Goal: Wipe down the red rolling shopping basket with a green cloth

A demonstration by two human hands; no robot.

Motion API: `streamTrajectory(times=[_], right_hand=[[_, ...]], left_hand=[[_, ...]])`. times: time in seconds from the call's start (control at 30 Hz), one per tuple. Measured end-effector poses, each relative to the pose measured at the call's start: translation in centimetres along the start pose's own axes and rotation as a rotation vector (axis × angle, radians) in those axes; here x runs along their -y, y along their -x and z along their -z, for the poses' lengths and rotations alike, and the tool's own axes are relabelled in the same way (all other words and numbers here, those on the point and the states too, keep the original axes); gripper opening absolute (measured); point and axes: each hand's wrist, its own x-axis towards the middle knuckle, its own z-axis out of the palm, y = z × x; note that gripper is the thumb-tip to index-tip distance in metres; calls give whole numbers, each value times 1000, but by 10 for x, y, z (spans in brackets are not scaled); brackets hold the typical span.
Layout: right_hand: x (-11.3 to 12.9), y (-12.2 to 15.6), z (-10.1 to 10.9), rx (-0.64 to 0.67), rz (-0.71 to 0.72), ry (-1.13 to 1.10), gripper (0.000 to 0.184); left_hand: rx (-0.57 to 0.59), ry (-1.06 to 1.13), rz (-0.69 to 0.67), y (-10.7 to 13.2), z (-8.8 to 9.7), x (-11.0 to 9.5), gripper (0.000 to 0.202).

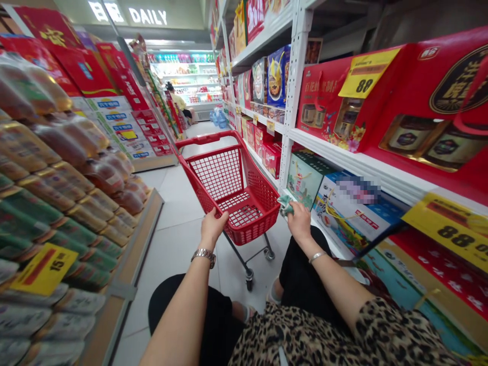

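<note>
A red plastic shopping cart (249, 216) stands on the floor in front of my knees, with its basket tilted toward me and nothing in it. My left hand (213, 227) is closed round the near left corner of the basket's rim, thumb on top. To the right of the cart, my right hand (299, 221) grips a crumpled green and white cloth (285, 205) close to the lower shelf. Its fingers are bent round the cloth, apart from the cart's rim. Gift boxes (307, 175) stand just beyond that hand.
White shelving (298, 76) with red gift boxes (335, 101) runs along my right. Stacked packs of cans (72, 203) and bottles (76, 134) rise at left on a low platform edge (147, 229). Down the aisle are a person (177, 99), blue water jugs (219, 117) and a lit cooler (190, 76).
</note>
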Motion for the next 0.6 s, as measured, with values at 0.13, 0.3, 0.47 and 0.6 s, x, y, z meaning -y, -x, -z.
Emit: streamTrajectory(times=[0.13, 0.3, 0.47, 0.6], right_hand=[[8, 22, -7, 21, 36, -43, 32], [30, 51, -7, 80, 149, -36, 25], [49, 71, -8, 132, 315, -42, 27], [66, 82, -11, 227, 471, -51, 30]], left_hand=[[8, 9, -15, 0, -5, -6, 38], [15, 10, -16, -1, -9, -10, 38], [26, 20, -26, -2, -12, -11, 38], [32, 31, -42, -3, -13, -10, 37]])
